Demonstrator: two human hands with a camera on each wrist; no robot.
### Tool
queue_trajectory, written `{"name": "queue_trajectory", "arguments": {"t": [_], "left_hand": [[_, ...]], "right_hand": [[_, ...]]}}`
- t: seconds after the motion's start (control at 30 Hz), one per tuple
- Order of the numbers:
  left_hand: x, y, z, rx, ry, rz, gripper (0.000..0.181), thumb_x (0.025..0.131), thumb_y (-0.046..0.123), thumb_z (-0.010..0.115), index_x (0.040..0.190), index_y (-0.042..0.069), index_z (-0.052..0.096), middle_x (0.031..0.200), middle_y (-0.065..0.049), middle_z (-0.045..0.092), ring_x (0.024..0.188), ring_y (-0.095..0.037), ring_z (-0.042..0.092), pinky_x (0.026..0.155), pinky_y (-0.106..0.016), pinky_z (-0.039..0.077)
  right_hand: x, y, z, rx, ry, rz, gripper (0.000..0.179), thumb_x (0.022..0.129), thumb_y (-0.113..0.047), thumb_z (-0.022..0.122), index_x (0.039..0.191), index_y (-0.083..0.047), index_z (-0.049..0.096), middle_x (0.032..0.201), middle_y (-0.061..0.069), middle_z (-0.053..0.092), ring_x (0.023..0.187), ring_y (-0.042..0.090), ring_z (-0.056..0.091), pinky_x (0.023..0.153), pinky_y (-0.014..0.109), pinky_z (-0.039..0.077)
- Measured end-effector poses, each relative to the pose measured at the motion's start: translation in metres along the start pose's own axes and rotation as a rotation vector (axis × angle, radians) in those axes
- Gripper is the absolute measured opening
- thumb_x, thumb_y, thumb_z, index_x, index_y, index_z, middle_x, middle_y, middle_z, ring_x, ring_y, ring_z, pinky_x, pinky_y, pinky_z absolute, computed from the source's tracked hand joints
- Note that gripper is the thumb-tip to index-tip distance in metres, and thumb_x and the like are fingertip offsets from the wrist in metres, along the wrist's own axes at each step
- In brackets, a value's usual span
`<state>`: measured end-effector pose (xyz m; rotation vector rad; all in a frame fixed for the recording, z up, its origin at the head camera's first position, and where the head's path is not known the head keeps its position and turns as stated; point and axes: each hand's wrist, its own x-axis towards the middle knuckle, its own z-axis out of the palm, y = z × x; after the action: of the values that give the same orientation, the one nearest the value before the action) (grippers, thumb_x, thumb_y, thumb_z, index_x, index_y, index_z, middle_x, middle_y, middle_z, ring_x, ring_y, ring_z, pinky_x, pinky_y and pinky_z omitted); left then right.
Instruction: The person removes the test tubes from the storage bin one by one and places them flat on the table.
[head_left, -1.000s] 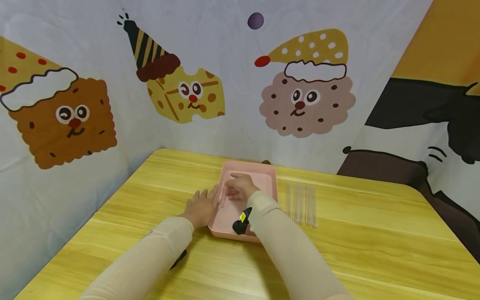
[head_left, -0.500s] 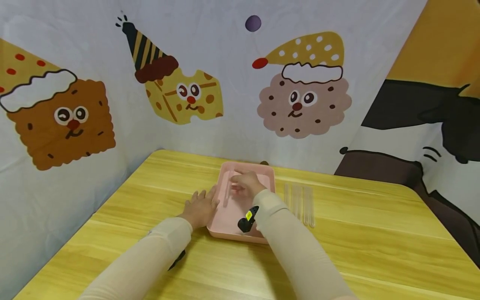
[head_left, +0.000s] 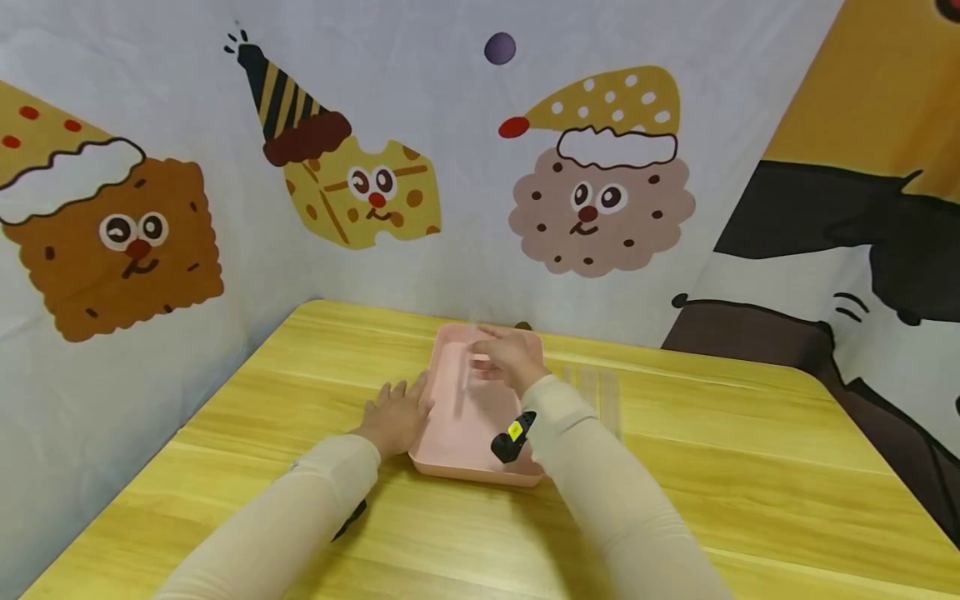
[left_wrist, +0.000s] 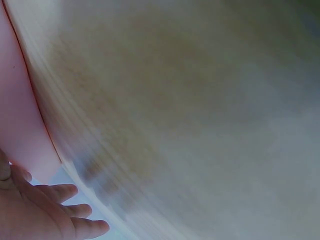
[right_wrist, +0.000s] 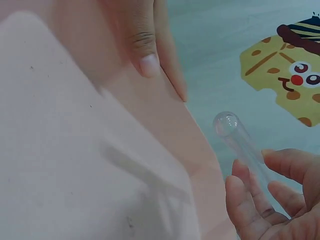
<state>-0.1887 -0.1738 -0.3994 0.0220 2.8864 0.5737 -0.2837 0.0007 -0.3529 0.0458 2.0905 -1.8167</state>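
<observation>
My right hand (head_left: 513, 357) is over the far part of a pink tray (head_left: 476, 475). Between its thumb and fingers it pinches a clear, round-bottomed test tube (right_wrist: 240, 137), raised above the tray floor, where a shadow falls. In the right wrist view the tube's rounded end points away from the fingertips. My left hand (head_left: 395, 417) lies with spread fingers along the tray's left side, the thumb at its rim. The left wrist view catches that hand (left_wrist: 45, 210) at its lower left corner, beside the pink tray wall (left_wrist: 22, 100).
Several more clear tubes (head_left: 588, 387) lie side by side on the wooden table (head_left: 712, 467), right of the tray and partly hidden by the right sleeve (head_left: 592, 467). A cloth wall with cartoon prints (head_left: 397, 200) stands behind the table's far edge.
The right hand has moved right and away from the tray's left wall, carrying the test tube over the tray. My left hand has stayed at the rim; the head view has shifted slightly.
</observation>
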Motion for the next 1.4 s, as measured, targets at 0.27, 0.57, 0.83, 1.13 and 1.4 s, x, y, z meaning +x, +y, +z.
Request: {"name": "queue_trajectory", "arguments": {"t": [0.27, 0.57, 0.83, 1.13, 1.4], "left_hand": [[-0.003, 0.003, -0.002, 0.001, -0.014, -0.002, 0.057, 0.106, 0.037, 0.028, 0.157, 0.016, 0.013, 0.154, -0.028, 0.024, 0.141, -0.051, 0.013, 0.107, -0.072, 0.017], [-0.004, 0.004, -0.002, -0.005, -0.019, 0.004, 0.058, 0.106, 0.038, 0.028, 0.157, 0.015, 0.012, 0.154, -0.029, 0.024, 0.141, -0.052, 0.012, 0.107, -0.072, 0.015], [-0.005, 0.004, -0.003, -0.009, -0.025, 0.001, 0.057, 0.106, 0.037, 0.028, 0.157, 0.015, 0.011, 0.154, -0.029, 0.022, 0.141, -0.053, 0.011, 0.107, -0.072, 0.014], [-0.003, 0.004, -0.005, 0.000, -0.033, -0.003, 0.058, 0.106, 0.037, 0.027, 0.157, 0.015, 0.010, 0.154, -0.029, 0.021, 0.141, -0.052, 0.010, 0.107, -0.072, 0.014], [-0.002, 0.003, -0.004, -0.007, -0.033, 0.005, 0.058, 0.106, 0.036, 0.027, 0.157, 0.015, 0.009, 0.154, -0.029, 0.021, 0.141, -0.053, 0.010, 0.107, -0.073, 0.014]], "right_hand": [[-0.006, -0.007, -0.009, -0.002, 0.021, 0.010, 0.056, 0.091, -0.007, 0.066, 0.143, -0.018, 0.049, 0.128, 0.013, 0.062, 0.090, 0.025, 0.070, 0.076, 0.037, 0.059], [-0.017, -0.012, -0.022, -0.044, 0.014, -0.043, 0.056, 0.091, -0.007, 0.064, 0.144, -0.016, 0.047, 0.126, 0.017, 0.062, 0.096, 0.033, 0.068, 0.071, 0.034, 0.059], [-0.027, -0.018, -0.035, -0.065, 0.025, -0.072, 0.058, 0.091, -0.006, 0.063, 0.146, -0.017, 0.045, 0.126, 0.019, 0.060, 0.090, 0.028, 0.067, 0.072, 0.036, 0.059], [-0.038, -0.020, -0.054, -0.081, 0.032, -0.109, 0.060, 0.092, -0.007, 0.062, 0.147, -0.017, 0.043, 0.127, 0.020, 0.059, 0.096, 0.032, 0.067, 0.074, 0.036, 0.059], [-0.049, -0.022, -0.071, -0.088, 0.054, -0.114, 0.059, 0.094, -0.009, 0.061, 0.148, -0.020, 0.041, 0.129, 0.021, 0.057, 0.086, 0.021, 0.067, 0.074, 0.034, 0.059]]}}
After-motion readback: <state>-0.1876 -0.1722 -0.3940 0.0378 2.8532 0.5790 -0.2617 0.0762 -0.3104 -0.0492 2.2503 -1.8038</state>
